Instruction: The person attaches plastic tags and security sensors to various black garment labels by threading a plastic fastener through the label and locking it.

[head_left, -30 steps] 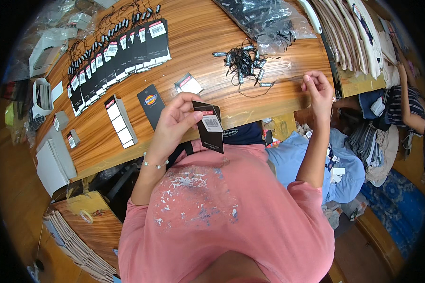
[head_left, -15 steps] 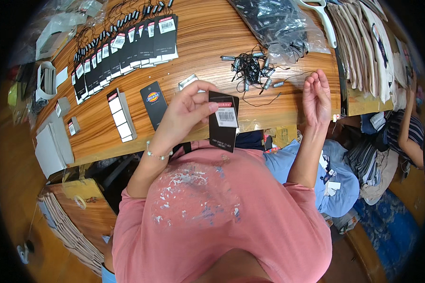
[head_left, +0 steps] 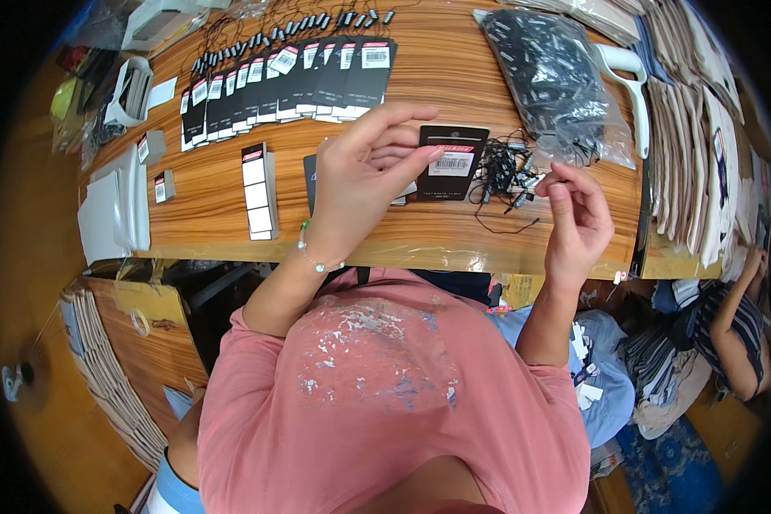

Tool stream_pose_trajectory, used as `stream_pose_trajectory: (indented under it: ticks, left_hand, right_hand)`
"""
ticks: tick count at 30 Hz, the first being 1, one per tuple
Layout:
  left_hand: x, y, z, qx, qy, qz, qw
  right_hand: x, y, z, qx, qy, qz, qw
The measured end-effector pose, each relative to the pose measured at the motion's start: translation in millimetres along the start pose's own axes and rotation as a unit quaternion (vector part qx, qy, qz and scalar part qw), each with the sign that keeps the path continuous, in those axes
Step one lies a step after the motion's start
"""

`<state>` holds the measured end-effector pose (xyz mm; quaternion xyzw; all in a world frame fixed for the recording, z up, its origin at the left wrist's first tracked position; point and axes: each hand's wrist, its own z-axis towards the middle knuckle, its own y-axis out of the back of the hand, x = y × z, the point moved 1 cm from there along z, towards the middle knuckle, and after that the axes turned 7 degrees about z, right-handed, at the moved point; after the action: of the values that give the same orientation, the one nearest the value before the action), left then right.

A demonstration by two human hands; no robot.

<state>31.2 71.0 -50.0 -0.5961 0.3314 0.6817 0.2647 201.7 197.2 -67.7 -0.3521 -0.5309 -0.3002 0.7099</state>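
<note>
One black tag (head_left: pixel 452 176) is pinched in the left hand (head_left: pixel 361 176).

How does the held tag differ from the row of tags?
The held tag is pinched in the left hand; the row of tags lies overlapping on the table. The held tag shows no string; the row of tags has black strings. Both are black with white labels.

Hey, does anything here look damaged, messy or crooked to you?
Yes. The shirt has patchy white and blue flakes across its front, like worn print. The cords lie tangled, and one label tilts among straighter ones along the tags.
</note>
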Motion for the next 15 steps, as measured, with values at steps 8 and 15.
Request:
stream_pose_trajectory:
  ticks: [8, 15]
  left_hand:
    - [-1.3, -0.1, 8.8, -0.026, -0.031, 0.035, 0.999]
    - [2.9, 1.5, 8.5, -0.031, -0.055, 0.037, 0.997]
  right_hand:
    - [2.5, -51.0, 12.2, 0.098, 0.145, -0.164, 0.971]
    - [-2.9, -72.6, 15.0, 0.062, 0.139, -0.133, 0.979]
